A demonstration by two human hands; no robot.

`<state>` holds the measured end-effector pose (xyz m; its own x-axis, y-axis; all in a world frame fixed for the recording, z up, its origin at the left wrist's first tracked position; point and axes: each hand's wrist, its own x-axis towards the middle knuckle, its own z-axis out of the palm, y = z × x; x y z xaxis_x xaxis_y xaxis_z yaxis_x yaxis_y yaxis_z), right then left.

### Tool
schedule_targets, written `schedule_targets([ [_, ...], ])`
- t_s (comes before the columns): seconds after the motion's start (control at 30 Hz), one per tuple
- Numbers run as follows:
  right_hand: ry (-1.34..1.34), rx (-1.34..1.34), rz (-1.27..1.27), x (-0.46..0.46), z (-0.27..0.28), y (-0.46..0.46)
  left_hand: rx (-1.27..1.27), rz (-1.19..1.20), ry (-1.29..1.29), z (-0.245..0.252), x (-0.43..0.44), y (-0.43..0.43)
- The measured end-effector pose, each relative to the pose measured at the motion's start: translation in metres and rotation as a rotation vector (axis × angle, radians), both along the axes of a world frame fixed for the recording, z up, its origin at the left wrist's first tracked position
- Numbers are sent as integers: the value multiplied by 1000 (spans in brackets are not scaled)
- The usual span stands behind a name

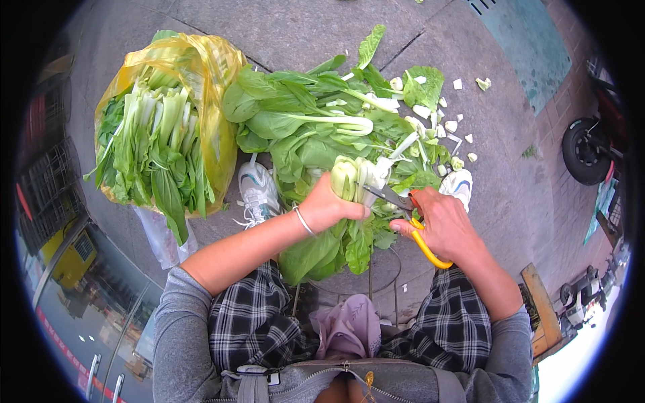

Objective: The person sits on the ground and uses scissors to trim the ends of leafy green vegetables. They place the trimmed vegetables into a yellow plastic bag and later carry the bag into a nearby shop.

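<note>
My left hand (pixel 335 204) grips a bunch of leafy greens (pixel 351 176) by the pale stalks, root ends up, with the leaves hanging below the fist. In my right hand (pixel 443 221) are scissors (pixel 426 247) with yellow and orange handles; their blades lie against the pale stalks. Under and beyond both hands spreads a pile of loose greens (pixel 302 111) on the pavement. Cut white stem ends (pixel 451 126) are scattered at its right edge. To the left, a yellow plastic bag (pixel 216 90) holds many stacked greens (pixel 166 121) with their stalks up.
White sneakers (pixel 258 191) stand either side of the pile. A clear plastic bag (pixel 161 242) pokes out below the yellow one. Glass doors (pixel 106 322) are at lower left, wire crates (pixel 50 176) at left. A wheel (pixel 587 151) and a wooden frame (pixel 541 302) stand at right.
</note>
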<state>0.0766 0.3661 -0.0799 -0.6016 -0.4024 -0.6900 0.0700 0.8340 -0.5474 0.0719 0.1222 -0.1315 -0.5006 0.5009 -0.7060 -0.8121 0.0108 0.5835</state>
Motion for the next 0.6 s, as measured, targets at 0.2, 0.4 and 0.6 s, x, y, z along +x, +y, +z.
schedule_targets([
  [0.2,127,15,60,6,-14,4,-23,80,-63,-2,2,2],
  [0.4,149,14,45,15,-27,6,-63,100,-117,-6,5,-1],
  [0.6,128,-54,-39,18,-32,8,-72,80,-134,-11,6,-4],
])
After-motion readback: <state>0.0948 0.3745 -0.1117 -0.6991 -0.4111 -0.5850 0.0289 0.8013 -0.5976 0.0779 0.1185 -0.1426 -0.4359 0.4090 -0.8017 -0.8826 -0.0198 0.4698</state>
